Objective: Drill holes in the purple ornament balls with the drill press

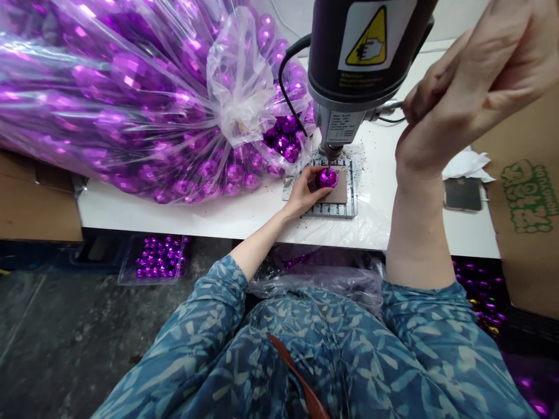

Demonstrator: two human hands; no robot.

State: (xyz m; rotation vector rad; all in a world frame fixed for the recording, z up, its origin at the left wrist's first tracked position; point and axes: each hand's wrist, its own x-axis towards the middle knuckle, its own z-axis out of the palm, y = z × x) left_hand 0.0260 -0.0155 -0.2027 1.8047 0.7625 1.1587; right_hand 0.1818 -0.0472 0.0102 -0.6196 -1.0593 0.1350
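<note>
Beside a bag (151,110), left fingers (310,171) pinch a ball (329,179), right fingers (424,98) clasp a lever (392,107).

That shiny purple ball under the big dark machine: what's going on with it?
A person is steadying the purple ball with the left hand, thumb and fingers around its sides, on a brown board beneath the upright drill. The right hand is closed around the drill's metal handle. The tip sits right at the ball's top; whether it has gone in is too small to tell. A clear bag of purple balls lies to the left.
</note>
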